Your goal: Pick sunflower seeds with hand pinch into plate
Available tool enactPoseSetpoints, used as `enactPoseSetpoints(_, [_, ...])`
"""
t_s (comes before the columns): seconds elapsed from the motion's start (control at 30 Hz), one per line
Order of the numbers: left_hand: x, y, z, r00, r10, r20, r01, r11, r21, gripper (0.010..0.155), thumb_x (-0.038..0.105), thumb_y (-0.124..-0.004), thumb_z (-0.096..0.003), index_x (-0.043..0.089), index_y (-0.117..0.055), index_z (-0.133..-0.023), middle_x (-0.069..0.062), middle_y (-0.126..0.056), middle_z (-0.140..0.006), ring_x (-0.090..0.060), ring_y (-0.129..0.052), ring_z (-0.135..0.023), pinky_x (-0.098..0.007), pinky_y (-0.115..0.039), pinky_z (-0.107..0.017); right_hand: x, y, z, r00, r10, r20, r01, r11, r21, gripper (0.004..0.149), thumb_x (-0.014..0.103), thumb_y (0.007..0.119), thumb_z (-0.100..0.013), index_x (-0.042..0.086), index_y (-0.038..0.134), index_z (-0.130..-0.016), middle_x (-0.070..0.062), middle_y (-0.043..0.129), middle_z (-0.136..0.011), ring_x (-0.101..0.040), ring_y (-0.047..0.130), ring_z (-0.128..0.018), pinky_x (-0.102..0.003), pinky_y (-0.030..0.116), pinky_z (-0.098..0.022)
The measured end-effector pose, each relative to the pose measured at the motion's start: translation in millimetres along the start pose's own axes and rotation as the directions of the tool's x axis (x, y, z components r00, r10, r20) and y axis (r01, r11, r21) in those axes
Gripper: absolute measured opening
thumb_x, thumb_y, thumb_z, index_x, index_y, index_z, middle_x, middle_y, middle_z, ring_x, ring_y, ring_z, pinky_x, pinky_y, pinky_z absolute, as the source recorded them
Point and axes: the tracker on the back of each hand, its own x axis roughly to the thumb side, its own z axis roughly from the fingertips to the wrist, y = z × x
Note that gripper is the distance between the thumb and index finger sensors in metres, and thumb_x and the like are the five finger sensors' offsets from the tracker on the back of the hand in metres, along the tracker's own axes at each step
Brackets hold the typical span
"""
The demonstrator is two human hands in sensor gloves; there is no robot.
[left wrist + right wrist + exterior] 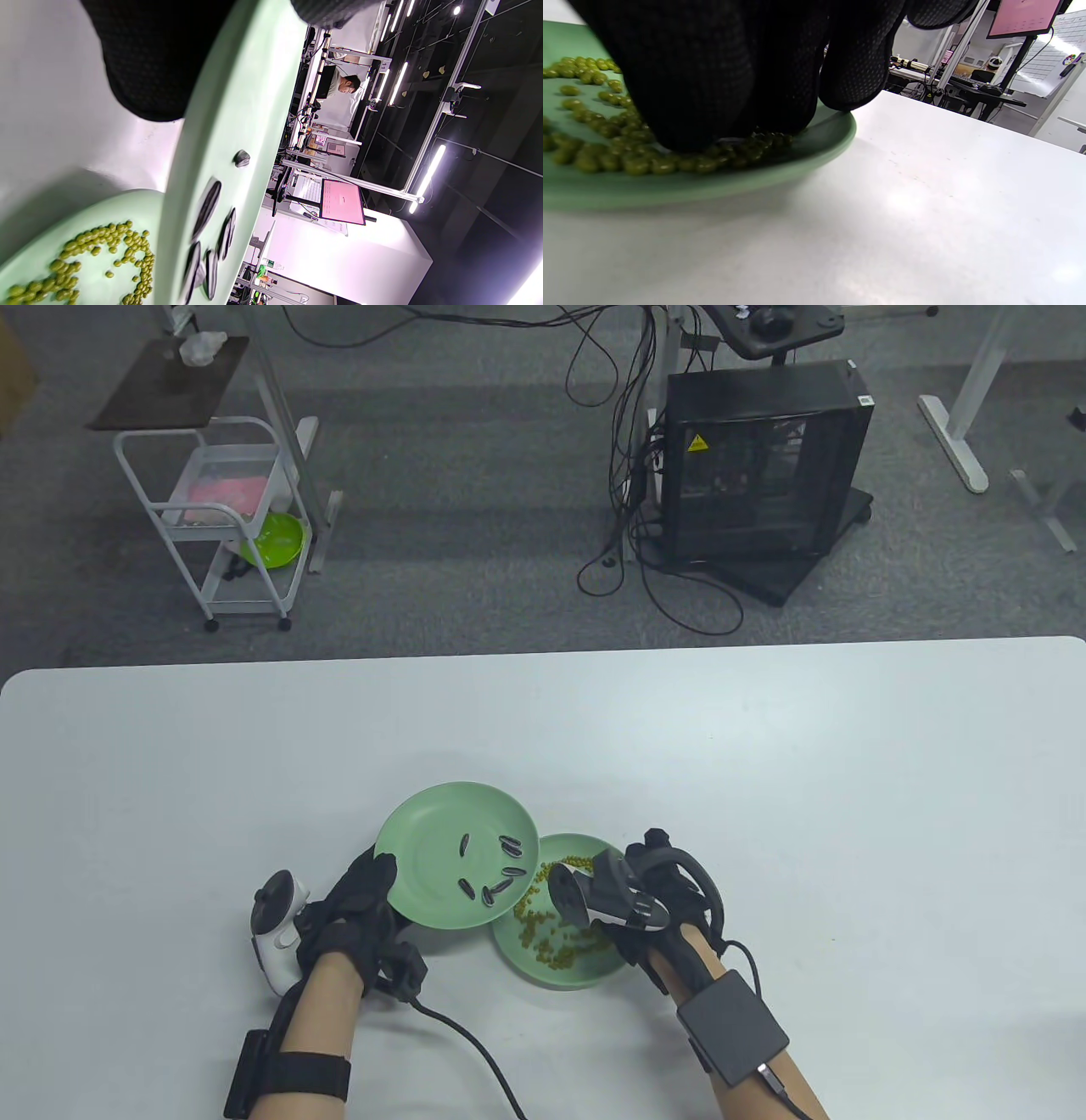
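My left hand (356, 908) grips a green plate (424, 831) by its near-left rim and holds it lifted and tilted. Several striped sunflower seeds (501, 869) lie on it. In the left wrist view my fingers (152, 63) are under the plate (237, 106) and the seeds (208, 207) sit near its low side. A second green plate (551, 984) with green beans (543, 933) rests on the table, partly under the first. My right hand (645, 916) reaches into it. Its bunched fingertips (712, 76) press into the beans (628, 161), with a pale sliver beneath them that I cannot identify.
The white table (848, 814) stretches wide on all sides of the plates. A cable (475, 1052) runs from my left wrist toward the near edge. Beyond the table stand a white cart (229, 526) and a black computer case (764, 466) on the floor.
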Motion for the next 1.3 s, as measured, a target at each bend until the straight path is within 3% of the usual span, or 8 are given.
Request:
enactPoseSetpoints(0.47, [-0.2, -0.1, 0.1, 1.000, -0.002, -0.001, 0.002, 1.000, 0.000, 0.066, 0.034, -0.064, -0.0530, 0.003, -0.041, -0.107, -0.022, -0.068, -0.095, -0.028, -0.097, -0.074, -0.037, -0.092, -0.045, 4.7, 4.7, -1.1, 1.000, -0.010, 0.020, 0.011, 1.000, -0.013, 0.037, 0.042, 0.086, -0.031, 0.038, 0.089, -0.068, 0.013, 0.095, -0.070, -0.017, 0.088, -0.082, -0.061, 0.051, -0.073])
enactPoseSetpoints(0.97, [-0.4, -0.5, -0.1, 1.000, -0.002, 0.000, 0.002, 1.000, -0.001, 0.066, 0.035, -0.064, -0.0530, 0.004, -0.041, -0.107, -0.022, -0.068, -0.095, -0.028, -0.097, -0.074, -0.037, -0.092, -0.045, 9.3, 8.7, 1.1, 0.998, 0.052, 0.030, -0.051, 0.998, -0.044, 0.037, 0.046, 0.081, -0.032, 0.035, 0.087, -0.067, 0.013, 0.096, -0.065, -0.016, 0.090, -0.079, -0.060, 0.052, -0.074])
enactPoseSetpoints(1.3, [-0.6, -0.8, 0.1, 1.000, -0.003, -0.004, 0.003, 1.000, -0.001, 0.066, 0.034, -0.064, -0.0531, 0.003, -0.041, -0.107, -0.022, -0.068, -0.095, -0.028, -0.097, -0.074, -0.037, -0.092, -0.045, 11.4, 6.0, 1.8, 0.997, 0.067, 0.033, -0.066, 0.997, -0.047, 0.038, 0.043, 0.086, -0.029, 0.037, 0.089, -0.066, 0.014, 0.099, -0.065, -0.015, 0.093, -0.077, -0.059, 0.056, -0.073])
